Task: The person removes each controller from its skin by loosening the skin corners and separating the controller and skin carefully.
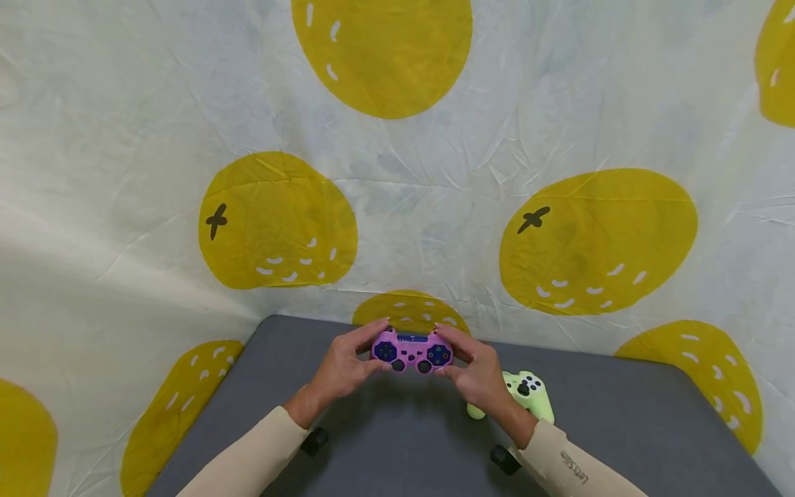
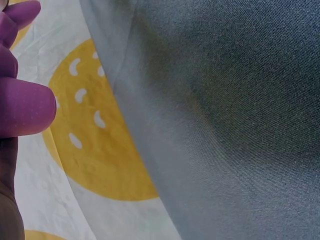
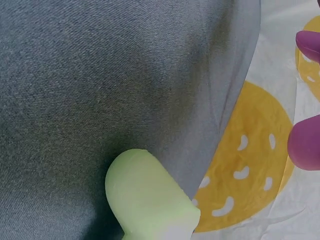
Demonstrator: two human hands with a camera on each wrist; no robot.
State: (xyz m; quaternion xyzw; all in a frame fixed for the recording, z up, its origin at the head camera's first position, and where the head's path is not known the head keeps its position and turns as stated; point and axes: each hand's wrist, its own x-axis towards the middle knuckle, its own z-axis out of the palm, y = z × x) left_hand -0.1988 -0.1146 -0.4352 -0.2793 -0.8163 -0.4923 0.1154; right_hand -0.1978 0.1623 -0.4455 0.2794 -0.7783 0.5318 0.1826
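Note:
In the head view a pink game controller (image 1: 410, 357) with dark button areas is held up above the table, its face toward the camera. My left hand (image 1: 348, 362) pinches its left end between thumb and fingers. At the other end, my right hand (image 1: 475, 366) grips it the same way. Behind my right wrist a pale green game controller (image 1: 539, 398) lies on the table, partly covered by the arm. The left wrist view catches a pink grip (image 2: 27, 107) at its edge. In the right wrist view a green grip (image 3: 145, 190) rests on the cloth.
A dark grey cloth-covered table (image 1: 596, 407) spreads under both hands. White fabric (image 1: 428, 159) with large yellow fruit prints hangs behind it and along its sides. Each wrist wears a small black device, such as the left wrist device (image 1: 314, 442).

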